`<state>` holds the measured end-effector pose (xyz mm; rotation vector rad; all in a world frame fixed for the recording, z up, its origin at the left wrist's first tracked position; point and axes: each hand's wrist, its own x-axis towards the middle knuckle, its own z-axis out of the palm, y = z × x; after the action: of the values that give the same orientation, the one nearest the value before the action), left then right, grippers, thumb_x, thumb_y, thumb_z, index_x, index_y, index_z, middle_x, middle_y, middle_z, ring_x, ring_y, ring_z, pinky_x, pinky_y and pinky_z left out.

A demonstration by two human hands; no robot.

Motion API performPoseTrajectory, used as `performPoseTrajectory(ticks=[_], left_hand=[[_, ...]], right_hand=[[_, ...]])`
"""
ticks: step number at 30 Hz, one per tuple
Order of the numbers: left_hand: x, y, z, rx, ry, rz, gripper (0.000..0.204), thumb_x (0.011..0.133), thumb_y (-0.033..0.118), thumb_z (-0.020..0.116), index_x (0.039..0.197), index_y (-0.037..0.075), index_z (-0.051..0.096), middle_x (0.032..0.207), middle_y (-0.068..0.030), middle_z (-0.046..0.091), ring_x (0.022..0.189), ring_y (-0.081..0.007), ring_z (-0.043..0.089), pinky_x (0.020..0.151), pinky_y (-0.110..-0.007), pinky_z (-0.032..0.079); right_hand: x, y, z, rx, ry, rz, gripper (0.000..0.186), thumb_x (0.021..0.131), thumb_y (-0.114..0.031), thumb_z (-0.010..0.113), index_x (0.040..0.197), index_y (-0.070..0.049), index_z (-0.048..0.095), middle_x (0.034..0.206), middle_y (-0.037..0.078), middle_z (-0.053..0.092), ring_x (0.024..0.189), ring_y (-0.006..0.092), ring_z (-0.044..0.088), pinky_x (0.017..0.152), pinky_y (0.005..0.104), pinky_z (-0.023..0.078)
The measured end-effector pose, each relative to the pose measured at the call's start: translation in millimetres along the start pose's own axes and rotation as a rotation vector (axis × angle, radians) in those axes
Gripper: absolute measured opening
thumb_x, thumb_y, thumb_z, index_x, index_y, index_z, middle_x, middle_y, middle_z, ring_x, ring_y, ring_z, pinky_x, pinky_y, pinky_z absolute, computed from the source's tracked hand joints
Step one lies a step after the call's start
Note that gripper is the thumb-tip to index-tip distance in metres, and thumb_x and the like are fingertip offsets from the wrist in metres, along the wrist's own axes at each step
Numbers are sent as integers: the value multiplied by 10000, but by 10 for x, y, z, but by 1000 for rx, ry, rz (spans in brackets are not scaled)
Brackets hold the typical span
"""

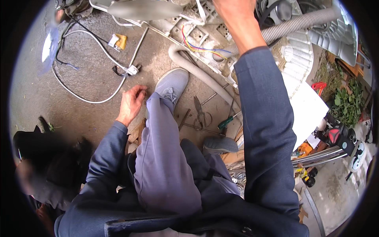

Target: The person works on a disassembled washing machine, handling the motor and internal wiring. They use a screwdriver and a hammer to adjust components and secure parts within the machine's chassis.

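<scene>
My left hand [133, 103] hangs low beside my left shoe [172, 83]; its fingers are loosely bent and a little apart, with nothing seen in them. At the top edge my right hand [237, 14] reaches over a dirty white plastic machine casing [197, 37]. Its fingers are cut off by the frame, so what they touch is hidden. A grey corrugated hose [300, 24] runs past the right wrist, and another stretch of grey hose [205, 79] lies along the casing. Thin red, yellow and blue wires [193, 47] stick out of the casing.
Scissors [201, 114] and a green-handled screwdriver [226, 121] lie on the concrete between my feet. A grey cable with a white plug [133, 70] loops on the left. To the right are a white sheet [308, 112], green plants [348, 98] and metal rods [319, 157].
</scene>
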<state>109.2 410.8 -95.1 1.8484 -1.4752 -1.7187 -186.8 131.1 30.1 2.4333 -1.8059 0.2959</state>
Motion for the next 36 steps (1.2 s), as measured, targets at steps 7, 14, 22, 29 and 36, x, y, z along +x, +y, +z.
performPoseTrajectory(ticks=[7, 14, 22, 29, 36], left_hand=[[37, -16, -11, 0, 1, 18, 222, 964, 90, 572, 1131, -11, 680, 850, -145, 742, 766, -213, 722, 737, -339, 564], [27, -52, -86, 13, 17, 107, 187, 963, 76, 582, 1097, -5, 685, 807, -130, 718, 731, -193, 703, 697, -336, 553], [69, 54, -291, 49, 37, 100, 213, 945, 110, 592, 1092, -18, 680, 750, -136, 685, 662, -204, 657, 657, -344, 518], [108, 140, -396, 160, 20, 109, 208, 957, 115, 589, 1088, -28, 666, 800, -152, 710, 726, -215, 701, 695, -341, 540], [143, 209, -466, 218, 41, 156, 202, 922, 131, 615, 1062, 0, 679, 857, -231, 689, 776, -361, 703, 719, -413, 542]], right_hand=[[58, -5, 59, -25, 117, -68, 84, 850, -90, 584, 814, -37, 638, 796, 198, 689, 756, 399, 701, 656, 497, 552], [-707, -151, -424, 281, 75, 88, 133, 950, -169, 640, 964, -50, 698, 823, 188, 664, 746, 371, 666, 643, 466, 530], [-3924, -673, -665, 39, -1051, -26, 95, 873, -162, 595, 937, -106, 636, 930, 110, 631, 879, 286, 640, 683, 423, 510], [-4703, -322, -543, -136, -996, -177, 157, 899, -215, 569, 992, -127, 660, 993, 78, 594, 1004, 254, 561, 800, 388, 426], [-4639, -190, -595, -13, -997, -362, 162, 896, -212, 553, 974, -110, 652, 914, 55, 589, 943, 236, 559, 780, 382, 411]])
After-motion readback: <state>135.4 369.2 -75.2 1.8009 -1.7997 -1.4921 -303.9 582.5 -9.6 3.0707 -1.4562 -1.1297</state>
